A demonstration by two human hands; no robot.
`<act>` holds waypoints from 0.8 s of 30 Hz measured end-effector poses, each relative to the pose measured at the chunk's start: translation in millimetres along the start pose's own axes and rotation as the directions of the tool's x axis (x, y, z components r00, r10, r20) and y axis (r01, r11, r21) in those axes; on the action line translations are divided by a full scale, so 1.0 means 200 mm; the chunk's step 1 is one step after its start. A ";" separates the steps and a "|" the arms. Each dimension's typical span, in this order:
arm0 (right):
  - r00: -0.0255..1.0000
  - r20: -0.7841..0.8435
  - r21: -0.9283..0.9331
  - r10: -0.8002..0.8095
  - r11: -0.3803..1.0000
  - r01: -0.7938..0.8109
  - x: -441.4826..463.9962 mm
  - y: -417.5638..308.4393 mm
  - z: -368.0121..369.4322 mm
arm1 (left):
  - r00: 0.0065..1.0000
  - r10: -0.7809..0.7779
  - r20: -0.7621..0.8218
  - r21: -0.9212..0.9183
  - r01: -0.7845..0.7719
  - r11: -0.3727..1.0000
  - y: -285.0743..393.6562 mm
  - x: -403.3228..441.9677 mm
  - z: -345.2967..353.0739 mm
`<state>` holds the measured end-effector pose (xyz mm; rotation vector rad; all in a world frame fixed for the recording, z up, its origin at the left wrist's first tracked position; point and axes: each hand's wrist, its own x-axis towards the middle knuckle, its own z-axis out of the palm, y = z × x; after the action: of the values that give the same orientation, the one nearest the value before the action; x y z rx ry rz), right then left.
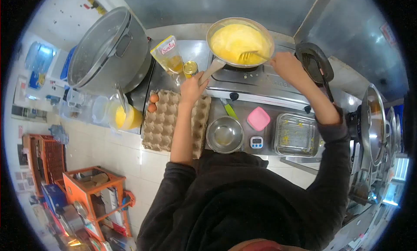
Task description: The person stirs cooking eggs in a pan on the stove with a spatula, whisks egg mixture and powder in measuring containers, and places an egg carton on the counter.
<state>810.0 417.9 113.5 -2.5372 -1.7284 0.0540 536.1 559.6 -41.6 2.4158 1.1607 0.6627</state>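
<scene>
My left hand (191, 90) is wrapped round the pale handle of a frying pan (214, 70) on the gas stove (260, 82). Yellow beaten egg (236, 37) covers the bottom of the pan, lighter and frothy in its middle. In my closed right hand (287, 68) is a fork (248, 55), its tines down in the egg near the pan's right side. Beside my left hand stand a small gold-topped can (190, 68) and a yellow Sovia pouch (167, 55). Under my left forearm lies a cardboard egg tray (160, 125) with two brown eggs (153, 102).
A large metal pot (104, 51) and a jug of yellow liquid (127, 117) stand left. Along the front are a metal bowl (225, 134), green-handled utensil (229, 108), pink lid (258, 118), timer (256, 142) and wire-racked tray (296, 136). A dark pan (319, 60) sits right.
</scene>
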 end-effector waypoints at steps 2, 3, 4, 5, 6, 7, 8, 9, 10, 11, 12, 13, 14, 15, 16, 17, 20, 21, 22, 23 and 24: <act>0.999 -0.044 0.022 0.018 1.000 -0.017 0.09 -0.01 0.08 | 1.000 -0.009 0.000 0.001 0.009 1.000 0.00 -0.01 0.00; 0.994 -0.098 0.060 0.054 0.997 -0.048 0.15 -0.03 0.13 | 1.000 0.003 0.006 0.013 -0.003 1.000 -0.01 0.00 0.00; 0.995 -0.097 0.056 0.028 0.998 -0.023 0.23 0.00 0.22 | 1.000 -0.018 -0.010 0.015 0.018 1.000 -0.02 0.00 0.03; 0.991 -0.132 0.003 -0.036 0.999 0.036 0.33 0.07 0.34 | 1.000 -0.004 0.000 -0.010 0.004 1.000 -0.03 0.01 0.07; 0.979 -0.166 -0.040 -0.121 0.992 0.115 0.44 0.10 0.45 | 1.000 -0.007 0.000 -0.021 0.007 1.000 -0.05 0.00 0.06; 0.944 -0.219 -0.166 -0.248 0.963 0.214 0.51 0.13 0.55 | 1.000 -0.017 0.017 -0.052 0.018 0.999 -0.03 0.00 0.04; 0.894 -0.305 -0.141 -0.329 0.944 0.299 0.55 0.16 0.65 | 1.000 0.014 -0.009 -0.094 -0.015 0.995 -0.04 0.01 0.07; 0.936 -0.199 -0.155 -0.290 0.952 0.262 0.48 0.04 0.56 | 1.000 -0.013 0.022 -0.106 0.016 0.994 -0.08 0.03 0.12; 0.912 -0.243 -0.074 -0.330 0.944 0.322 0.48 0.05 0.60 | 0.998 -0.054 0.014 -0.053 0.055 0.997 -0.07 0.03 0.11; 0.886 -0.196 -0.172 -0.419 0.905 0.390 0.49 0.08 0.64 | 0.983 0.028 -0.184 0.062 -0.017 0.998 -0.04 0.01 0.09; 0.826 -0.229 -0.180 -0.515 0.857 0.483 0.46 0.07 0.62 | 0.983 0.034 -0.182 -0.021 -0.038 0.999 -0.08 0.01 0.12; 0.962 -0.088 0.043 -0.259 0.964 0.264 0.29 -0.11 0.40 | 0.993 -0.022 -0.119 -0.024 0.019 1.000 -0.06 -0.02 0.07; 0.965 -0.073 0.058 -0.251 0.965 0.255 0.20 -0.16 0.33 | 0.997 -0.059 -0.049 -0.033 0.057 0.998 -0.01 -0.02 0.02; 0.973 -0.055 0.061 -0.222 0.972 0.225 0.13 -0.16 0.27 | 0.997 -0.060 -0.047 -0.038 0.058 0.998 -0.02 -0.02 0.02; 0.976 -0.051 0.054 -0.211 0.975 0.214 0.07 -0.16 0.19 | 0.998 -0.034 -0.047 -0.033 0.032 0.999 -0.03 -0.02 0.03; 0.977 0.017 0.028 -0.211 0.977 0.210 0.02 -0.16 0.12 | 0.999 -0.007 -0.046 -0.027 0.005 1.000 -0.03 -0.02 0.04; 0.967 0.109 0.079 -0.229 0.972 0.221 -0.03 -0.05 -0.03 | 0.998 -0.001 -0.061 -0.036 -0.002 0.999 -0.03 -0.03 0.03; 0.958 0.127 0.156 -0.259 0.959 0.238 -0.02 0.01 -0.08 | 0.998 0.001 -0.057 -0.042 -0.004 0.999 -0.03 -0.03 0.03; 0.959 0.129 0.150 -0.251 0.961 0.232 0.02 0.10 -0.12 | 0.998 -0.001 -0.062 -0.039 -0.001 0.999 -0.03 -0.03 0.03; 0.962 0.170 0.170 -0.212 0.968 0.183 0.07 0.21 -0.17 | 0.998 -0.003 -0.067 -0.038 0.000 0.999 -0.03 -0.03 0.04; 0.962 0.210 0.188 -0.174 0.973 0.135 0.08 0.26 -0.23 | 0.998 0.002 -0.065 -0.046 -0.005 0.999 -0.02 -0.02 0.05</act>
<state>866.7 412.1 154.6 -2.3406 -1.9022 0.4787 536.5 558.0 -53.0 2.3745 1.1546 0.7657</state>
